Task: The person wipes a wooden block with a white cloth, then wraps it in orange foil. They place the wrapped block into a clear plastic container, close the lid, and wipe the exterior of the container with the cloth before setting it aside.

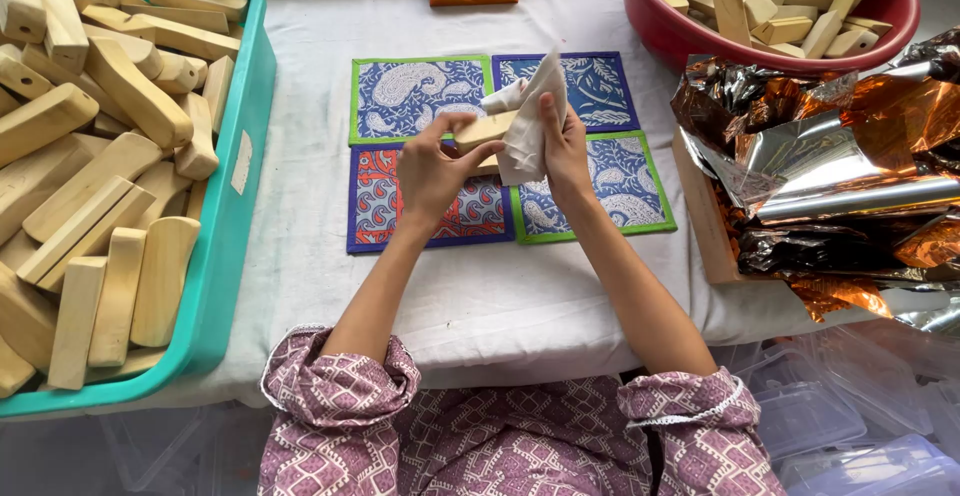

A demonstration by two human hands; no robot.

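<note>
Your left hand (432,169) grips a pale wooden block (484,130) by its near end, fingers curled closed around it. Your right hand (563,146) pinches a white cloth (528,124) against the block's far end, thumb and fingers pressed together. Both are held just above 4 printed fabric mats (410,96) on the white tablecloth (480,296). To your left a teal tub (232,226) is heaped with wooden blocks; to your right lie crumpled foil sheets (840,166) and a red basin (670,26) of blocks.
</note>
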